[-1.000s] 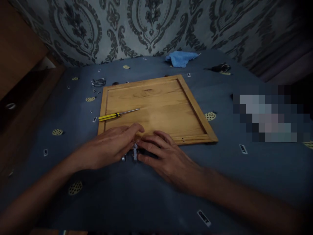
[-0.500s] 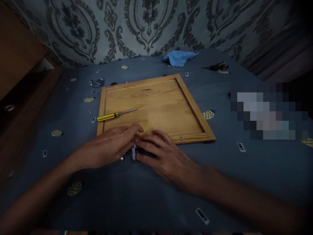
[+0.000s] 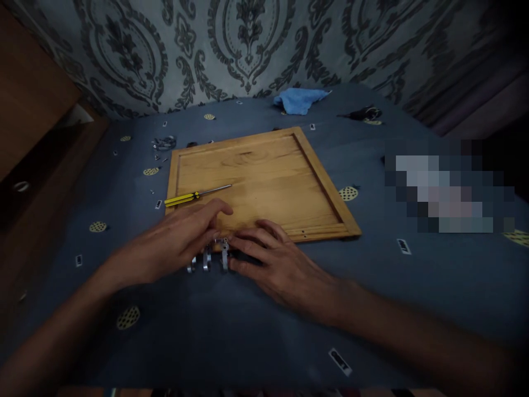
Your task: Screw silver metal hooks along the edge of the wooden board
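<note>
The left hand [image 3: 176, 240], loosely curled, and the right hand [image 3: 276, 267], fingers bent, flank metal fittings [image 3: 225, 258] at the wooden panel's [image 3: 264, 176] near edge — whether either grips, I cannot tell. A yellow screwdriver [image 3: 182, 199] lies over the panel's left side.

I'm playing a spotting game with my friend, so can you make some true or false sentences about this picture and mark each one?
1. The wooden board has four sides. True.
2. The left hand is holding the screwdriver. False: it lies on the board.
3. Shiny metal parts show between the left hand and the right hand. True.
4. The blue cloth is on the board. False: it lies beyond the board.
5. The screwdriver's handle is red. False: it is yellow and black.
</note>
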Action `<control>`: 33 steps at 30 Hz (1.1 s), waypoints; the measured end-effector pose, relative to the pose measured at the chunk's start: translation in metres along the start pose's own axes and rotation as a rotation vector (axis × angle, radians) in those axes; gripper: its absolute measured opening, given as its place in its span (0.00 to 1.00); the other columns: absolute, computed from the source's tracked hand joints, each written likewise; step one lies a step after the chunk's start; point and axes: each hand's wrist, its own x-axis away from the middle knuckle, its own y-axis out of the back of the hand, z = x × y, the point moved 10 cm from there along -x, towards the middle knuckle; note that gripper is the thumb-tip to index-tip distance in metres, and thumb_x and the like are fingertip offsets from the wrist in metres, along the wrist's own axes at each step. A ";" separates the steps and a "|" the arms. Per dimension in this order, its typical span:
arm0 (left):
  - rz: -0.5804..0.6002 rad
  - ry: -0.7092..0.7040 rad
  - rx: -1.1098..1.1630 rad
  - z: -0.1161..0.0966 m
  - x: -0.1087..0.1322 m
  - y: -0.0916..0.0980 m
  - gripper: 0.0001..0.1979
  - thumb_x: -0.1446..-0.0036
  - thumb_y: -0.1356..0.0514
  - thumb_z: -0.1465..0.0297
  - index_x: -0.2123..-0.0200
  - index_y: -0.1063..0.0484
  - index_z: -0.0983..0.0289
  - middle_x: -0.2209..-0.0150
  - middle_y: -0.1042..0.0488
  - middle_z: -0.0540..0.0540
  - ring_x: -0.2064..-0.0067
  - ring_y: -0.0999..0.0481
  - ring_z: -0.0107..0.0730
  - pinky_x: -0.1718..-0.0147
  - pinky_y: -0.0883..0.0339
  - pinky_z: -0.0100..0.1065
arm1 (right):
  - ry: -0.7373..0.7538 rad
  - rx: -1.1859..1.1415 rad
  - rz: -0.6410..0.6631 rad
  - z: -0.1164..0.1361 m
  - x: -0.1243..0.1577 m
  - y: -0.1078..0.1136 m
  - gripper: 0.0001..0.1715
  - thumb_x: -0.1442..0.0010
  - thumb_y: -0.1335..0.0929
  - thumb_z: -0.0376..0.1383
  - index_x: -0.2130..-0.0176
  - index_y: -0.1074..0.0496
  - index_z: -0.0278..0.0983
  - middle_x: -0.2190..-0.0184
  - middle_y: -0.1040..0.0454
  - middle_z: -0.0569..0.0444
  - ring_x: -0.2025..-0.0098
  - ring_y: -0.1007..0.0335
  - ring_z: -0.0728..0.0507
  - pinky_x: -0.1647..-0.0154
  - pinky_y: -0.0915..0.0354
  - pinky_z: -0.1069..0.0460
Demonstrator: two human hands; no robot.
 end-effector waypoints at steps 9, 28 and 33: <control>-0.058 -0.088 -0.004 -0.003 0.021 -0.017 0.28 0.36 0.35 0.61 0.36 0.40 0.54 0.38 0.29 0.58 0.36 0.30 0.48 0.39 0.32 0.48 | -0.004 -0.006 -0.013 -0.001 0.000 0.000 0.14 0.28 0.34 0.31 0.46 0.24 0.39 0.46 0.21 0.47 0.40 0.34 0.38 0.36 0.40 0.35; -0.191 -0.116 -0.100 -0.005 0.020 -0.022 0.31 0.39 0.31 0.66 0.37 0.40 0.55 0.44 0.23 0.56 0.42 0.24 0.45 0.45 0.28 0.44 | 0.008 0.005 -0.035 0.000 0.001 0.000 0.12 0.28 0.34 0.32 0.47 0.23 0.39 0.44 0.21 0.47 0.40 0.33 0.37 0.36 0.40 0.34; -0.207 -0.058 -0.044 0.001 0.019 -0.023 0.37 0.44 0.27 0.69 0.36 0.41 0.54 0.44 0.24 0.56 0.43 0.23 0.46 0.45 0.28 0.45 | 0.006 -0.002 -0.044 0.000 0.001 0.001 0.13 0.27 0.34 0.32 0.48 0.23 0.39 0.45 0.21 0.47 0.39 0.33 0.37 0.36 0.39 0.34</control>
